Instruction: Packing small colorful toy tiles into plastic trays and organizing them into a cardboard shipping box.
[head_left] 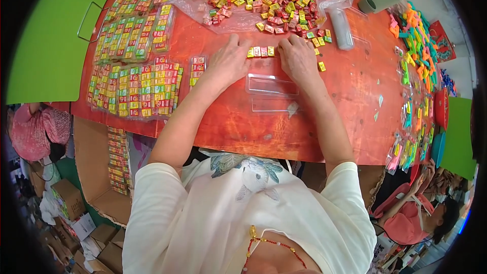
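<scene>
Your left hand [229, 60] curls at the left end of the short row of tiny printed boxes [261, 52], your right hand [299, 58] at its right end — whether either grips a box, I cannot tell. You seem to be lining the row up; shifting it whole would call for light, even pressure from both ends. Just your side of the row lies a clear plastic tray [269, 88]; beyond the row — the loose box heap [274, 0]; well left of it, packed boxes [134, 89].
</scene>
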`<state>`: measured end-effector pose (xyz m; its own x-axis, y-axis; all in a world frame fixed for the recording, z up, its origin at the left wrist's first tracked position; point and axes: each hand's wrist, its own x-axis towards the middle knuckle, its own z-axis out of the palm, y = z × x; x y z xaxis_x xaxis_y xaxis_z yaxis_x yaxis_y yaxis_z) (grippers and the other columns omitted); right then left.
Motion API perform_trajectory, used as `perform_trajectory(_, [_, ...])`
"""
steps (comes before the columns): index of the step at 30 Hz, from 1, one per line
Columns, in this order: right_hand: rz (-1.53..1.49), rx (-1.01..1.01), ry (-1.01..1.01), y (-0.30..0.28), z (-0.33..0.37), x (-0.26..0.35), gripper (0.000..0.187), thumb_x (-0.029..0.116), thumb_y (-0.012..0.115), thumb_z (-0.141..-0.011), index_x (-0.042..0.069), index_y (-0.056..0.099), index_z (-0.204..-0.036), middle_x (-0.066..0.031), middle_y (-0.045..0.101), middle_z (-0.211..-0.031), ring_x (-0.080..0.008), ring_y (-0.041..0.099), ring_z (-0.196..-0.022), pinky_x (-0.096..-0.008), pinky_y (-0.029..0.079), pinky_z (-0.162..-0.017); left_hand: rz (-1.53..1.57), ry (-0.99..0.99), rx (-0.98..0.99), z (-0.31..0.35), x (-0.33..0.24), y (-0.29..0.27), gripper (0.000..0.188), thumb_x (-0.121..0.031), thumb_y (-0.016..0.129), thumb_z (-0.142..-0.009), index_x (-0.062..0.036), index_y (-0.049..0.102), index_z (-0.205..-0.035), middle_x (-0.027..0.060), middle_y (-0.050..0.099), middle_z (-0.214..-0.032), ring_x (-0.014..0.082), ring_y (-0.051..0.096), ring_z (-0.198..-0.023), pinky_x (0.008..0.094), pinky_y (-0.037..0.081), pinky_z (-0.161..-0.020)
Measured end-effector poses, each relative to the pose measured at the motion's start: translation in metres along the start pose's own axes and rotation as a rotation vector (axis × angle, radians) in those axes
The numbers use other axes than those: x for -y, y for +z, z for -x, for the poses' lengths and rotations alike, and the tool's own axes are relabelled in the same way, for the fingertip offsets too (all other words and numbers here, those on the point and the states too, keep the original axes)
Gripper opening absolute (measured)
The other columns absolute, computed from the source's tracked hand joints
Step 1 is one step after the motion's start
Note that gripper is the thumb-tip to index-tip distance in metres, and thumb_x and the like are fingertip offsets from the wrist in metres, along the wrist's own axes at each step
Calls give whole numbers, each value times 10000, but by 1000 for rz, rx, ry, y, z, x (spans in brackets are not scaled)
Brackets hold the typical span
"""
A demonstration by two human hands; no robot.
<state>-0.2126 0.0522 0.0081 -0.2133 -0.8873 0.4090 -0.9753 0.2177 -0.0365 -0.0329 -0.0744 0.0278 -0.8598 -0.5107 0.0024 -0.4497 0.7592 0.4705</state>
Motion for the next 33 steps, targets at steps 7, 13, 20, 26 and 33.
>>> perform_trajectory(7, [-182,62,156,-2,2,4,118,173,636,-870,60,628,-903,-145,615,-842,-335,632,-823,-463,494,-735,-22,6,6,1,-8,-1,481,-196,674,-871,-75,503,-1304,209,498,-1128,439,618,-1002,526,520,-816])
perform_trajectory(13, [-151,105,140,-8,7,-5,142,171,637,-881,30,634,-879,-169,619,-868,-355,632,-838,-463,501,-754,-48,-13,34,0,-8,-3,518,-196,680,-863,-82,494,-1333,210,499,-1135,443,609,-1022,531,521,-815])
perform_trajectory(20, [-113,171,227,-9,3,4,173,189,628,-883,17,634,-864,-174,643,-869,-357,639,-857,-462,504,-760,206,23,-7,-2,17,-3,484,-163,634,-870,-61,513,-1328,208,515,-1182,425,583,-1075,474,495,-896])
perform_trajectory(26, [-328,98,205,-6,7,-10,159,179,613,-880,21,632,-888,-181,648,-834,-367,646,-810,-476,507,-746,175,14,-4,1,12,1,466,-99,596,-869,-68,517,-1327,205,513,-1176,423,574,-1088,476,488,-901])
perform_trajectory(33, [-383,111,186,-8,9,-13,186,184,644,-866,27,615,-961,-178,651,-877,-364,640,-857,-477,492,-793,30,-24,29,1,7,0,381,-47,562,-888,-59,532,-1268,193,511,-1145,419,580,-1052,492,485,-870])
